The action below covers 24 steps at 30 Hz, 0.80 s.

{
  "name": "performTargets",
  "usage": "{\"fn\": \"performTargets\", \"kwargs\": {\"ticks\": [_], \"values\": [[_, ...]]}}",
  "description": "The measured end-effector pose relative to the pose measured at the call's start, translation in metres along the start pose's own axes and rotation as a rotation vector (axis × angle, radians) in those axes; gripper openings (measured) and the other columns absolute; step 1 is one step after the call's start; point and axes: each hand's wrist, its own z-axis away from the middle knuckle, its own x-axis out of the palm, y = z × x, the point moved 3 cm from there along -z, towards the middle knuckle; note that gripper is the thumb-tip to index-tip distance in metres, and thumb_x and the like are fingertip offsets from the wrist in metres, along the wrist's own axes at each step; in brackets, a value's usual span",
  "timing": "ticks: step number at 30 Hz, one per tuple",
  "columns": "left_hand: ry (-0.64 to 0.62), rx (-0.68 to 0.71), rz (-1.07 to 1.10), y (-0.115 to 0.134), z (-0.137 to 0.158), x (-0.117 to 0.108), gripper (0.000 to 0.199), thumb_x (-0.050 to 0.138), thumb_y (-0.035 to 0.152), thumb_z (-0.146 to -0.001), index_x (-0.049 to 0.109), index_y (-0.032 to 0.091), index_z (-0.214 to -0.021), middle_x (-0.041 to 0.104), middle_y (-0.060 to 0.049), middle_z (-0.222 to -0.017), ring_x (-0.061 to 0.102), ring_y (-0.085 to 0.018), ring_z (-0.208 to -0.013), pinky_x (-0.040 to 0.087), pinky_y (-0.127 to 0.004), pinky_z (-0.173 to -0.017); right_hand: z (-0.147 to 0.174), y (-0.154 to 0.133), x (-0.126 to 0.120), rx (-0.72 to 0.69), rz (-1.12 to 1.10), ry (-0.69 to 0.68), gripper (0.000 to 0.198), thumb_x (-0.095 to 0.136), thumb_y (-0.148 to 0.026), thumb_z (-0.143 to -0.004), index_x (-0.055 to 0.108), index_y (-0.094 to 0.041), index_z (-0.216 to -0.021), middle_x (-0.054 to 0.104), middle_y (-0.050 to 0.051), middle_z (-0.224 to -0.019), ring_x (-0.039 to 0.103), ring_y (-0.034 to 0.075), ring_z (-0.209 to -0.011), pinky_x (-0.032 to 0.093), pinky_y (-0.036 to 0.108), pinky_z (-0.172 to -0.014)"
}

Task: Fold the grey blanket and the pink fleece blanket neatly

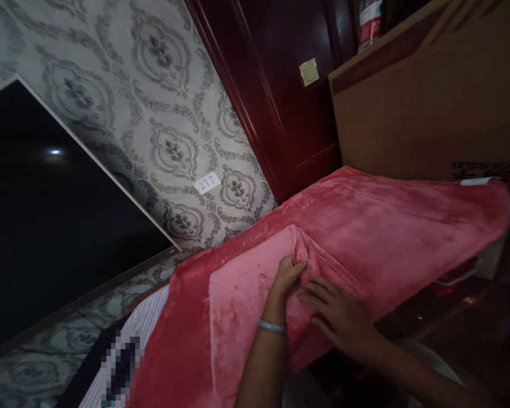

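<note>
A pink plush cloth [246, 289], possibly a garment, lies over a darker red plush spread [182, 334]. My left hand [287, 275], with a pale bangle [271, 326] on its wrist, is closed on a bunched part of the pink cloth near its upper corner. Folds run down to the right from that pinch. Just right of it, my right hand [344, 317] has its fingers stretched out and apart over the cloth. Whether those fingertips press on the fabric I cannot tell.
Behind the spread stand a large cardboard box [425, 113] and a dark red wooden panel [280, 96]. A bottle [369, 25] rises behind the box edge. At left is a black screen [55, 226]. A paper marked 277 [207, 183] is on the patterned wall [174, 107].
</note>
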Motion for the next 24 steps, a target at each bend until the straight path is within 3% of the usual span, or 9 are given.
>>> {"fn": "performTargets", "kwargs": {"ticks": [6, 10, 13, 18, 21, 24], "values": [[-0.072, 0.036, 0.164, 0.003, 0.003, -0.002, 0.046, 0.074, 0.056, -0.064, 0.045, 0.021, -0.062, 0.036, 0.007, -0.06, 0.031, -0.008, -0.059, 0.026, -0.024, -0.052, -0.002, 0.004, -0.011, 0.06, -0.184, -0.06, 0.048, 0.055, -0.034, -0.094, 0.062, -0.026, -0.141, 0.056, 0.011, -0.147, 0.047, 0.032, -0.139, 0.042, 0.06, -0.114], [0.016, -0.004, 0.217, -0.002, 0.007, -0.005, 0.042, 0.075, 0.056, -0.071, 0.054, 0.02, -0.067, 0.045, 0.005, -0.062, 0.041, -0.012, -0.064, 0.037, -0.025, -0.059, -0.005, -0.002, -0.009, 0.047, -0.233, -0.051, 0.049, 0.056, -0.036, -0.095, 0.061, -0.025, -0.142, 0.056, 0.012, -0.147, 0.045, 0.031, -0.141, 0.041, 0.059, -0.116], [0.062, -0.024, 0.19, -0.004, 0.006, -0.007, 0.036, 0.079, 0.049, -0.072, 0.061, 0.019, -0.077, 0.052, 0.004, -0.069, 0.047, -0.014, -0.073, 0.044, -0.027, -0.068, -0.01, -0.012, -0.003, -0.016, -0.227, -0.109, 0.05, 0.061, -0.029, -0.088, 0.064, -0.022, -0.138, 0.061, 0.012, -0.141, 0.047, 0.033, -0.139, 0.043, 0.06, -0.114], [0.075, -0.075, 0.106, -0.006, -0.003, -0.01, 0.032, 0.085, 0.031, -0.064, 0.058, 0.019, -0.076, 0.047, 0.007, -0.066, 0.045, -0.013, -0.069, 0.044, -0.026, -0.065, -0.013, -0.021, 0.0, -0.078, -0.244, -0.166, 0.05, 0.064, -0.024, -0.081, 0.069, -0.023, -0.131, 0.061, 0.012, -0.139, 0.047, 0.033, -0.138, 0.041, 0.06, -0.115], [0.097, -0.066, 0.144, -0.008, 0.003, -0.016, 0.028, 0.08, 0.035, -0.068, 0.063, 0.018, -0.083, 0.056, 0.004, -0.069, 0.054, -0.015, -0.071, 0.048, -0.028, -0.068, -0.017, -0.008, -0.006, -0.03, -0.345, -0.025, 0.046, 0.059, -0.033, -0.09, 0.066, -0.024, -0.135, 0.059, 0.013, -0.142, 0.05, 0.03, -0.137, 0.045, 0.054, -0.113], [0.167, 0.007, 0.08, -0.013, 0.02, -0.03, 0.026, 0.074, 0.039, -0.075, 0.07, 0.021, -0.093, 0.07, -0.004, -0.087, 0.067, -0.022, -0.091, 0.054, -0.033, -0.082, -0.021, 0.023, -0.011, 0.173, -0.415, 0.231, 0.039, 0.052, -0.04, -0.095, 0.068, -0.024, -0.127, 0.064, 0.013, -0.133, 0.059, 0.027, -0.126, 0.052, 0.049, -0.107]]}}
